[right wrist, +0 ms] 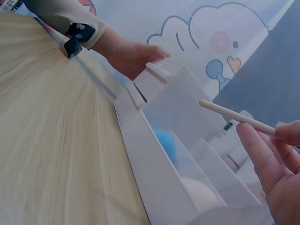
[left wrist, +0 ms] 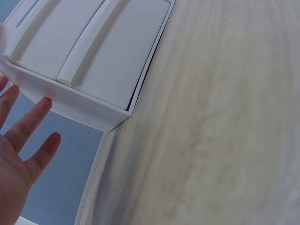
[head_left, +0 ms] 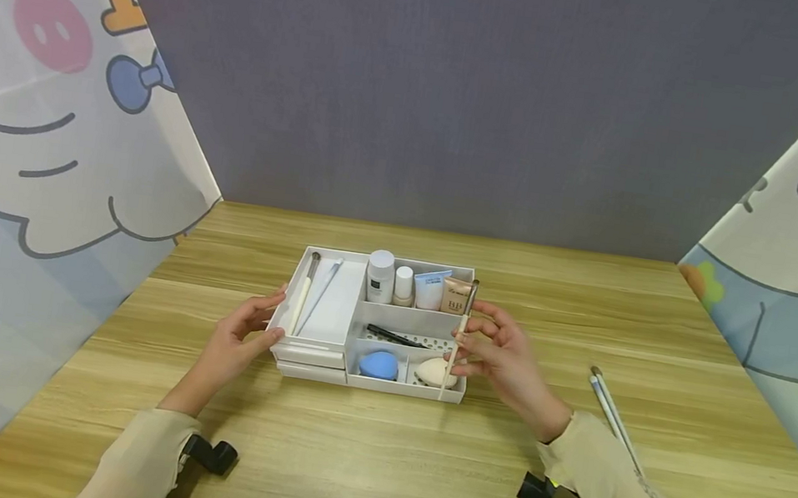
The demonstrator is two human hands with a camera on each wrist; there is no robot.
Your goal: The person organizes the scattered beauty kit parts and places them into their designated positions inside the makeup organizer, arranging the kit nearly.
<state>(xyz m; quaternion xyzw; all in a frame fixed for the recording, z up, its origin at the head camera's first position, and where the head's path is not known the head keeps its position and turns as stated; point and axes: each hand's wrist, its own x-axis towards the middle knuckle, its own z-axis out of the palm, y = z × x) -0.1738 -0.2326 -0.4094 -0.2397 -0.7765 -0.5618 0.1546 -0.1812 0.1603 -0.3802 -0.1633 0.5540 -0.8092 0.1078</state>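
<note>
My right hand (head_left: pixel 498 359) pinches a makeup brush (head_left: pixel 462 325) with a pale handle, held over the right end of a white cosmetics organizer (head_left: pixel 310 374). In the right wrist view the brush handle (right wrist: pixel 234 116) lies between thumb and fingers. My left hand (head_left: pixel 247 334) touches the organizer's left side; in the left wrist view its fingers (left wrist: pixel 35 119) are spread along that side. Two slim brushes, one a makeup brush (head_left: pixel 305 291), the other a pale blue stick (head_left: pixel 319 297), lie in the top left tray. A blue sponge (head_left: pixel 379 365) and a cream sponge (head_left: pixel 434 372) sit in front compartments.
The back compartment holds a white bottle (head_left: pixel 380 278), a small white-capped bottle (head_left: pixel 403 286), a blue-white tube (head_left: pixel 431 289) and a tan tube (head_left: pixel 455 296). A black pen-like item (head_left: pixel 395 336) lies in the middle one. Two more brushes (head_left: pixel 612 412) lie beside the right forearm on the wooden table (head_left: pixel 368 481).
</note>
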